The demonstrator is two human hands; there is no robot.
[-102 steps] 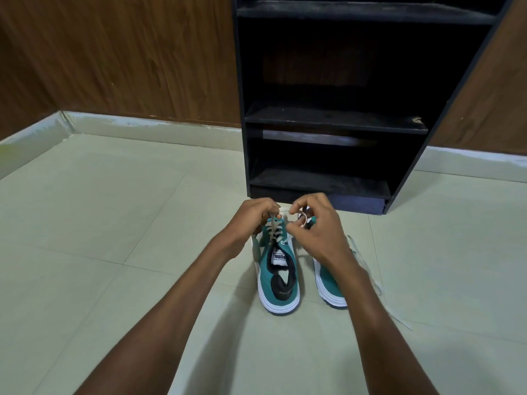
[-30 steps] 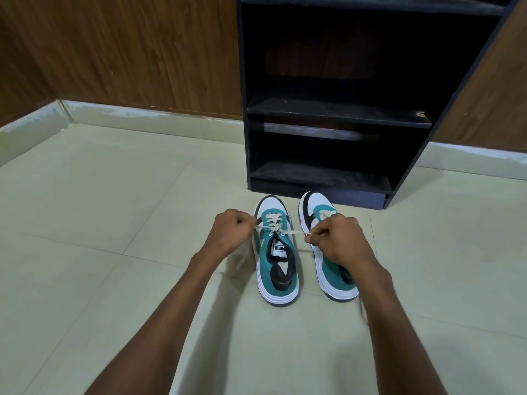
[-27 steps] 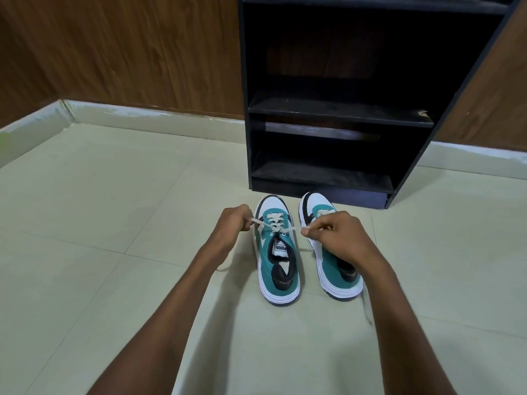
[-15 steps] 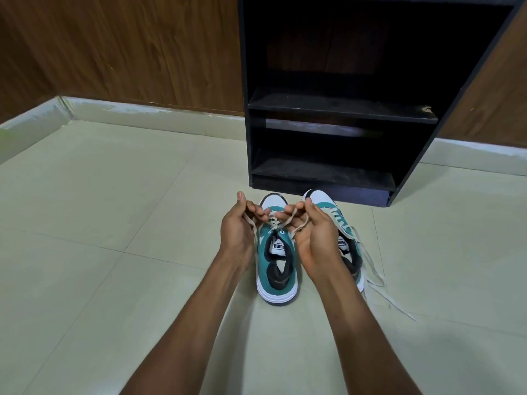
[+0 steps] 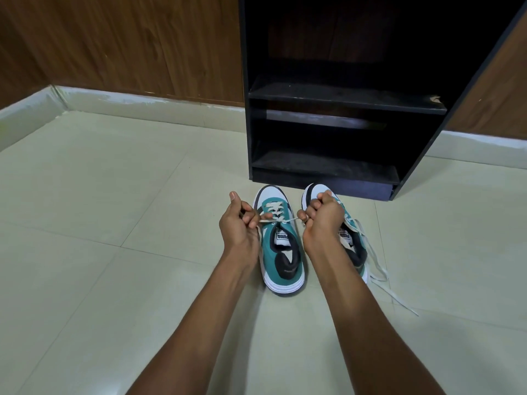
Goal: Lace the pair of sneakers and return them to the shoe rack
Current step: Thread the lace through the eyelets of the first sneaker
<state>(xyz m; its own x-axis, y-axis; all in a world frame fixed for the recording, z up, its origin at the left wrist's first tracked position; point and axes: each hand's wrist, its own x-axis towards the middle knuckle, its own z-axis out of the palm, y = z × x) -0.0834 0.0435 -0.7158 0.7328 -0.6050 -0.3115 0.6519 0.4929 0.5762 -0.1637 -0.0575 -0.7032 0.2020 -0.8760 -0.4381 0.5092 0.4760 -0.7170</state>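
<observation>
On the floor (image 5: 119, 280), left hand (image 5: 239, 226) and right hand (image 5: 322, 220) each pinch the left sneaker's (image 5: 281, 252) lace (image 5: 281, 220), stretched taut between them.

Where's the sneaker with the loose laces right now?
In the head view, the right sneaker stands on the floor beside the left sneaker, partly behind the right hand, just before the shoe rack.

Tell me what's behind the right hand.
The right hand covers the middle of the right sneaker. Its white toe, tongue label, dark heel collar and loose laces show; the eyelet area under the hand is hidden.
</observation>
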